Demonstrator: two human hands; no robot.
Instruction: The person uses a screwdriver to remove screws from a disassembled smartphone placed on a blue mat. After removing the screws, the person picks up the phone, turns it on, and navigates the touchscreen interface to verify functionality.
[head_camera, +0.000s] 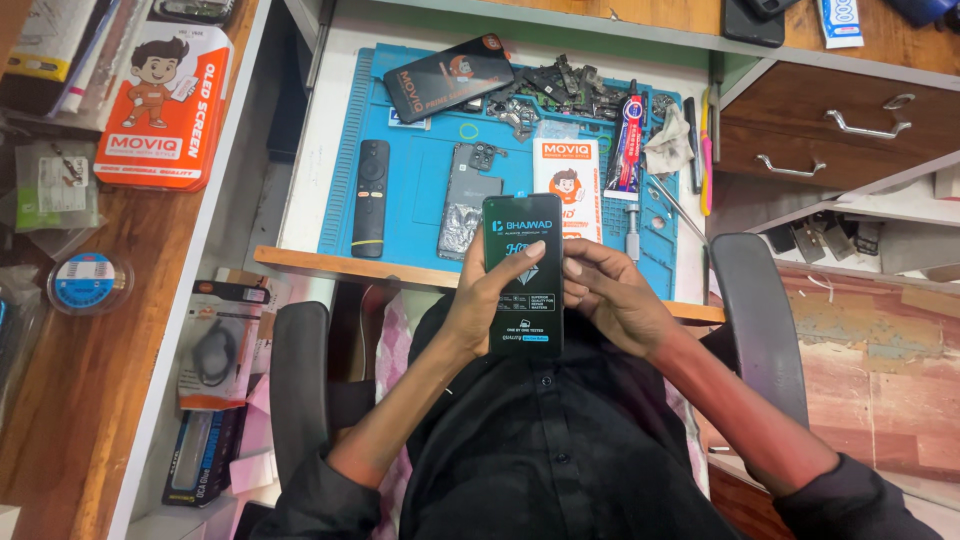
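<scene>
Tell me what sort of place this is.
Most likely a phone repair bench. A blue work mat holds an opened phone back, loose phone parts and a glue tube. Both hands, left hand and right hand, hold a dark screen package.

**Where everything sits around my hands**

I hold a flat packet over my lap, my left grip on its left edge, my right grip on its right. Beyond it a work mat lies on the surface. On the mat, a remote lies left of an opened phone; a glue tube lies to the right. Loose parts sit at the mat's far edge. Drawers stand at my right, a boxed screen at my left.
</scene>
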